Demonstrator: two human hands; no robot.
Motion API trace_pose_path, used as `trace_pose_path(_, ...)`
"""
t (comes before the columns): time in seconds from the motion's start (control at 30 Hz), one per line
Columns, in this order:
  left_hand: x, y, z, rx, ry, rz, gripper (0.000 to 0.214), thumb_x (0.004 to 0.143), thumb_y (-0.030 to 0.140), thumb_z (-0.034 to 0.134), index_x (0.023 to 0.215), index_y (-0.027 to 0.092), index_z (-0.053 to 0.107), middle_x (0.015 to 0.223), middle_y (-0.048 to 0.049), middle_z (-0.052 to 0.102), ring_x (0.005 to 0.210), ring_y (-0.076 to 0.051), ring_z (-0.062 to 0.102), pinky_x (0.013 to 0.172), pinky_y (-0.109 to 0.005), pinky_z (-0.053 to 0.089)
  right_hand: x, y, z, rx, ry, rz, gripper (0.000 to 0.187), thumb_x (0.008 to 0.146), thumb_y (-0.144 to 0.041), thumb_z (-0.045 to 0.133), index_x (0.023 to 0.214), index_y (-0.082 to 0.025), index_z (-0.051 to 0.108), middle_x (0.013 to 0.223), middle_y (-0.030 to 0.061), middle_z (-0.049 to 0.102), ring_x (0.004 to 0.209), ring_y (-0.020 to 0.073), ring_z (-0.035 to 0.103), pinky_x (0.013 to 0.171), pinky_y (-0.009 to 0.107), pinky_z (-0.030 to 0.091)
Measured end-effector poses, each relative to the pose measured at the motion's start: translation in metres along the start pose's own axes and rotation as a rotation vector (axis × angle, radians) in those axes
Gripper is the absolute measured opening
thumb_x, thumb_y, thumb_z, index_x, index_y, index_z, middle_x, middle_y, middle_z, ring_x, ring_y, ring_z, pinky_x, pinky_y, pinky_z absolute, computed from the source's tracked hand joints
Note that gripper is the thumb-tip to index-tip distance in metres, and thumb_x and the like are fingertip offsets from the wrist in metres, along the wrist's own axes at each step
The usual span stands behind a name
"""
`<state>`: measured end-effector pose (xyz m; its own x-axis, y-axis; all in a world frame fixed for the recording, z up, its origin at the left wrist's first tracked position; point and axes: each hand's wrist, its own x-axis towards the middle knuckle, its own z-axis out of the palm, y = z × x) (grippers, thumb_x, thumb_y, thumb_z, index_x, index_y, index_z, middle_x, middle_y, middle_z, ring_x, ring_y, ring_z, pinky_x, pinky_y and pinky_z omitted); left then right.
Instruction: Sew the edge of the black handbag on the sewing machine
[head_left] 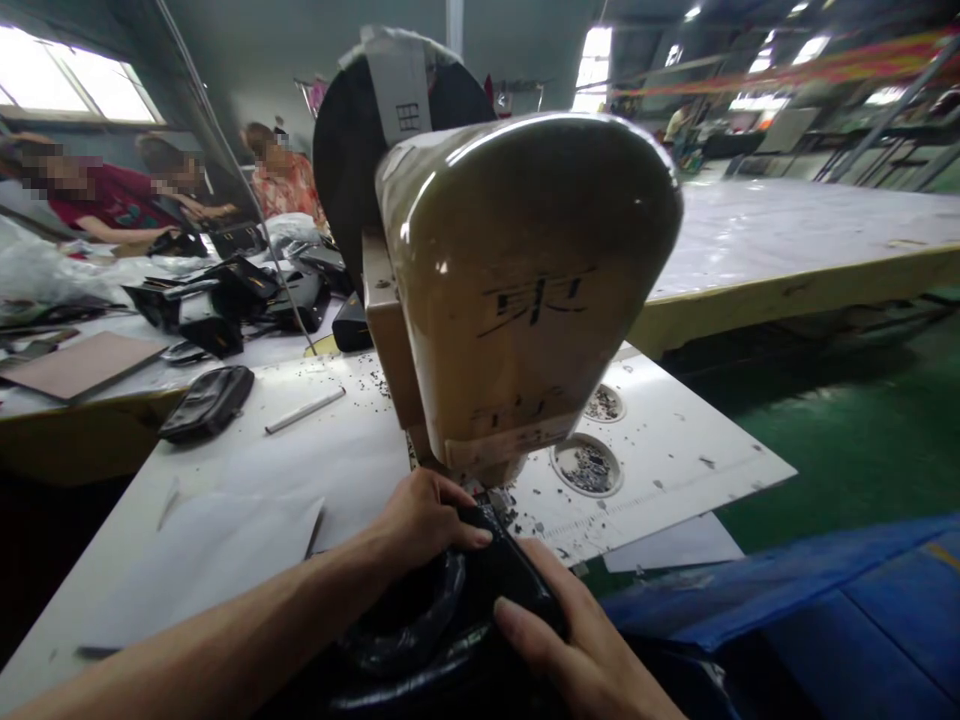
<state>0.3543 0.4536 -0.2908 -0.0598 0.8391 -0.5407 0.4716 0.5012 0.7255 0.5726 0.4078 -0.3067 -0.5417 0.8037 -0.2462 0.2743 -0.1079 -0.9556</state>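
Note:
A glossy black bag point(502, 570) lies low in front of me, its far edge beneath the head of a cream-coloured machine point(532, 290). My left hand point(431, 520) is closed on the bag's far edge, thumb on top, close to the machine's working end. On the right side, my right hand point(562, 630) grips the bag with its thumb over the near face. A dark handle loop point(420, 630), apparently wrapped in clear film, curves below my left wrist. The machine head hides the spot where the bag meets its tool.
Dark scraps litter the white worktable point(697, 430) around two round dishes point(589, 468). A white marker pen point(305, 410), a black pouch point(208, 403) and paper point(232, 550) lie left. Black bags point(217, 295) pile up beyond, near several people. Blue material point(825, 610) is at right.

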Motion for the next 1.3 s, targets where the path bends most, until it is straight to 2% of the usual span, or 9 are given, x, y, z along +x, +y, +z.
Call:
trace_pose_path(0.23, -0.001, 0.005, -0.005, -0.004, 0.021, -0.012, 0.028, 0.052, 0.032, 0.089, 0.077, 0.021, 0.084, 0.078, -0.0028, 0.079, 0.083, -0.026, 0.069, 0.069, -0.032, 0.047, 0.008, -0.009, 0.008, 0.032, 0.082, -0.012, 0.042, 0.099, -0.059, 0.053, 0.112, -0.022, 0.067, 0.104, 0.0064, 0.071, 0.099, 0.0272, 0.064, 0.089, 0.039, 0.047)
trace_pose_path(0.4, -0.001, 0.006, -0.004, -0.038, 0.035, 0.019, 0.023, 0.054, 0.028, 0.088, 0.075, 0.023, 0.083, 0.102, -0.0024, 0.082, 0.096, -0.027, 0.071, 0.078, -0.032, 0.049, 0.008, -0.011, 0.008, 0.123, 0.089, 0.007, 0.041, 0.096, -0.058, 0.058, 0.114, -0.022, 0.069, 0.108, 0.0066, 0.07, 0.101, 0.0289, 0.064, 0.091, 0.041, 0.047)
trace_pose_path(0.63, -0.002, 0.006, -0.005, -0.041, 0.045, 0.03, 0.025, 0.057, 0.026, 0.085, 0.081, 0.02, 0.082, 0.101, -0.0051, 0.082, 0.099, -0.028, 0.071, 0.082, -0.034, 0.049, 0.007, -0.019, 0.005, 0.085, 0.141, 0.044, 0.038, 0.095, -0.057, 0.06, 0.113, -0.025, 0.071, 0.111, 0.0062, 0.07, 0.11, 0.0314, 0.062, 0.096, 0.043, 0.046)
trace_pose_path(0.77, -0.006, 0.003, -0.004, -0.034, 0.004, 0.041, 0.028, 0.062, 0.035, 0.083, 0.084, 0.017, 0.081, 0.078, -0.0042, 0.078, 0.076, -0.024, 0.067, 0.07, -0.033, 0.047, 0.006, -0.022, 0.007, 0.07, 0.176, -0.032, 0.039, 0.099, -0.057, 0.053, 0.112, -0.025, 0.073, 0.109, 0.0062, 0.071, 0.108, 0.03, 0.062, 0.096, 0.042, 0.047)
trace_pose_path(0.9, -0.026, -0.002, -0.005, -0.074, -0.033, 0.042, 0.035, 0.067, 0.042, 0.084, 0.092, 0.018, 0.08, 0.08, -0.0036, 0.077, 0.077, -0.023, 0.066, 0.069, -0.031, 0.048, -0.004, -0.022, 0.008, 0.015, 0.121, -0.082, 0.038, 0.096, -0.053, 0.059, 0.115, -0.024, 0.072, 0.108, 0.0076, 0.069, 0.102, 0.0292, 0.063, 0.094, 0.043, 0.05)
trace_pose_path(1.0, -0.054, -0.004, -0.009, -0.117, -0.117, 0.061, 0.031, 0.071, 0.041, 0.083, 0.095, 0.02, 0.08, 0.087, -0.0039, 0.078, 0.084, -0.025, 0.068, 0.072, -0.031, 0.05, -0.021, -0.015, 0.003, 0.097, -0.005, -0.144, 0.063, 0.084, -0.071, 0.069, 0.128, -0.025, 0.07, 0.113, 0.0096, 0.067, 0.106, 0.0319, 0.063, 0.095, 0.045, 0.053)
trace_pose_path(1.07, -0.075, -0.003, -0.012, -0.13, -0.173, 0.111, 0.025, 0.074, 0.04, 0.082, 0.092, 0.022, 0.08, 0.086, -0.0033, 0.077, 0.083, -0.024, 0.067, 0.07, -0.03, 0.05, -0.034, -0.009, -0.002, 0.235, -0.068, -0.207, 0.075, 0.082, -0.083, 0.061, 0.131, -0.027, 0.072, 0.113, 0.01, 0.066, 0.104, 0.032, 0.065, 0.093, 0.045, 0.055)
trace_pose_path(1.2, -0.104, -0.009, -0.014, -0.179, -0.203, 0.288, 0.016, 0.077, 0.038, 0.084, 0.08, 0.022, 0.079, 0.077, -0.0027, 0.068, 0.071, -0.019, 0.061, 0.062, -0.028, 0.047, -0.05, -0.001, -0.013, 0.248, 0.071, -0.27, 0.041, 0.102, -0.056, 0.05, 0.124, -0.033, 0.077, 0.118, 0.0091, 0.065, 0.105, 0.028, 0.066, 0.096, 0.044, 0.055)
trace_pose_path(1.3, -0.112, -0.021, -0.01, -0.199, -0.133, 0.408, 0.015, 0.077, 0.035, 0.086, 0.076, 0.022, 0.078, 0.078, -0.0036, 0.066, 0.07, -0.019, 0.06, 0.06, -0.027, 0.046, -0.047, -0.004, -0.016, 0.121, 0.138, -0.35, 0.03, 0.101, -0.035, 0.059, 0.125, -0.032, 0.075, 0.129, 0.0094, 0.064, 0.116, 0.0291, 0.063, 0.101, 0.045, 0.054)
